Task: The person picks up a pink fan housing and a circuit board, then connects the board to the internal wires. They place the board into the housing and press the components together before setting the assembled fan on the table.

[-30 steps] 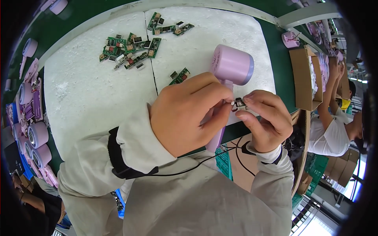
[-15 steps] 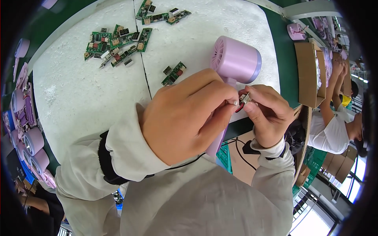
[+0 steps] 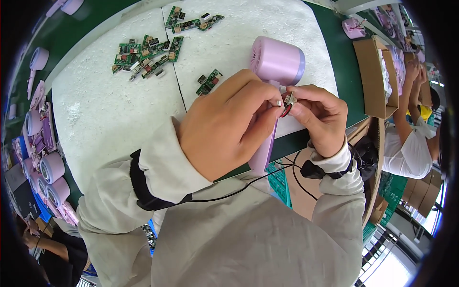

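Note:
A lilac hair dryer (image 3: 276, 60) lies on the white foam board, its handle passing under my hands toward my body. My left hand (image 3: 229, 119) is closed in a pinch on a small white plug (image 3: 278, 103) just above that handle. Facing it, my right hand (image 3: 322, 115) grips a small circuit board (image 3: 290, 99) between thumb and fingertips. A short loop of red and black wire (image 3: 286, 111) hangs between the two hands; where its ends go is hidden by my fingers. One loose green circuit board (image 3: 209, 82) rests left of the dryer, beyond my left hand.
Several more circuit boards (image 3: 146, 55) are heaped at the far left of the foam board (image 3: 110, 115). Lilac dryer bodies (image 3: 51, 167) crowd the left side. A cardboard box (image 3: 375, 79) stands at right, near a person in a white shirt (image 3: 406, 153). Black cables (image 3: 239, 193) hang near my lap.
The whole view has shifted slightly. My hands have tilted a little, so the white plug and red wire loop show more clearly between them. Both hands keep their pinch.

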{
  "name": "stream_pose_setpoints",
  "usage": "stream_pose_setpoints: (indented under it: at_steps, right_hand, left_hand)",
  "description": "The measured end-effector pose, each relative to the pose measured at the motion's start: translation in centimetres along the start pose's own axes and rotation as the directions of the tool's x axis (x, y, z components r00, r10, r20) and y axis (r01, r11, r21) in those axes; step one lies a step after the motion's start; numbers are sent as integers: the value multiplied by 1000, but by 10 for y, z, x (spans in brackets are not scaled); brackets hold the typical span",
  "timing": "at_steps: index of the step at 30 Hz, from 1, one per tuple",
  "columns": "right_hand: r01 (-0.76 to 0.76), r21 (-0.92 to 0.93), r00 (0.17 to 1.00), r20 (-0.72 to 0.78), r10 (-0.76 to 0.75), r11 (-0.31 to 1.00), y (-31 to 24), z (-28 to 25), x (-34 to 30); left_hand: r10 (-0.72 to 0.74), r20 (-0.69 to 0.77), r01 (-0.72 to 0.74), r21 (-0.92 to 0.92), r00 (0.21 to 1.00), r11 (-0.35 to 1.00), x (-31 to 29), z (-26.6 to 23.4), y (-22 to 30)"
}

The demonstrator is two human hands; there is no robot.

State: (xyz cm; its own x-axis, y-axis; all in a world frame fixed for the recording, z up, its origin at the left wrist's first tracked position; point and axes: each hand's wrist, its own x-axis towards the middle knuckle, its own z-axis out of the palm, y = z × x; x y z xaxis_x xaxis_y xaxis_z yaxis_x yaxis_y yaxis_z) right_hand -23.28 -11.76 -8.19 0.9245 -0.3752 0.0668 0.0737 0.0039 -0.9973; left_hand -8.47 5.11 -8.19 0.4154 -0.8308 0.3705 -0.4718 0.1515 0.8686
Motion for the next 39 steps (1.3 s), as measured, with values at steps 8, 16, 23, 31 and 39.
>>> stream_pose_setpoints:
  at_steps: [8, 16, 23, 31, 39]
  right_hand:
    - [8, -69, 1000, 1, -8, 998, 0, 0, 3]
    - [53, -109, 998, -16, -55, 993, 3, 0, 3]
    - [-27, -49, 1000, 9, 27, 998, 2, -2, 4]
    - [-69, 8, 997, 34, 69, 998, 2, -2, 6]
    - [-101, 52, 992, 77, 97, 994, 0, -4, 6]
  left_hand:
    - [29, 32, -28, -10, 999, 1000, 2, 1, -2]
    - [24, 43, -23, -20, 999, 1000, 4, -2, -2]
    - [-24, 48, 25, -11, 999, 1000, 4, -5, 3]
    - [20, 8, -21, 11, 1000, 1000, 4, -1, -1]
    - [-26, -1, 26, -42, 1000, 999, 1, 4, -1]
